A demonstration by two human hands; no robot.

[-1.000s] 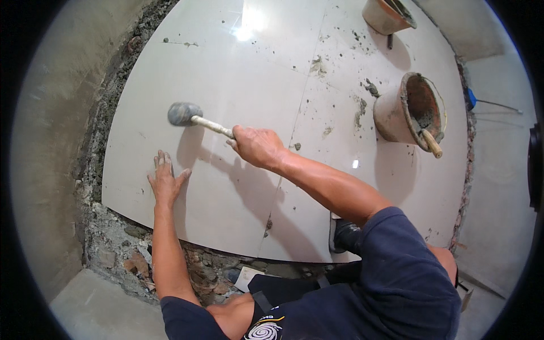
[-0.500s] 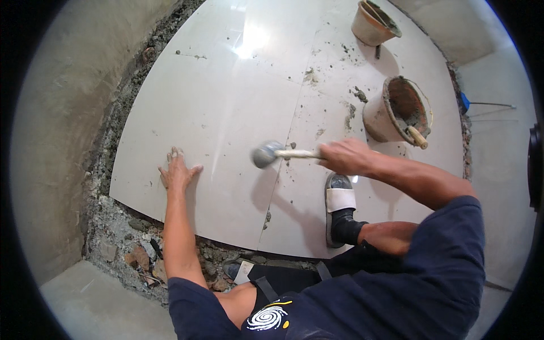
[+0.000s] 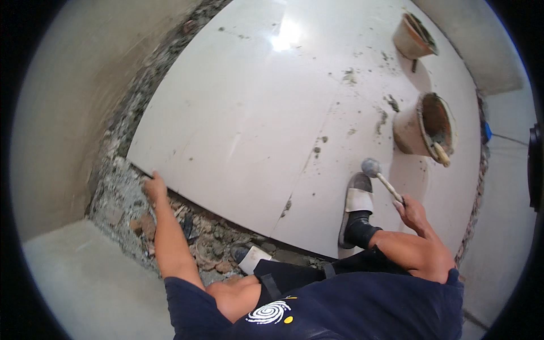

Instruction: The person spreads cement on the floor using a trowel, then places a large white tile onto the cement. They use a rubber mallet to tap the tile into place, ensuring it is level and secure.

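My left hand (image 3: 154,188) is at the near left edge of a large pale floor tile (image 3: 226,153), its fingers bent around the edge near the corner. Part of those fingers is hidden. My right hand (image 3: 413,215) is wrapped around the handle of a mallet (image 3: 387,186) with a grey rounded head and a pale shaft. The mallet head hangs above the tiles, just past the toe of my right sandal (image 3: 357,204). Along the tile's near side runs a dark gap above rough rubble.
Two mortar-stained buckets, a near one (image 3: 409,131) with a wooden-handled tool in it and a far one (image 3: 412,38), stand on the tiles at right. Mortar crumbs (image 3: 317,150) dot the joint. Broken rubble (image 3: 212,243) borders the tiles; a bare wall (image 3: 73,113) rises at left.
My left hand has gone from lying spread on the tile to its near edge. My right hand has drawn the mallet back to the right, away from the tile's middle. The view has shifted.
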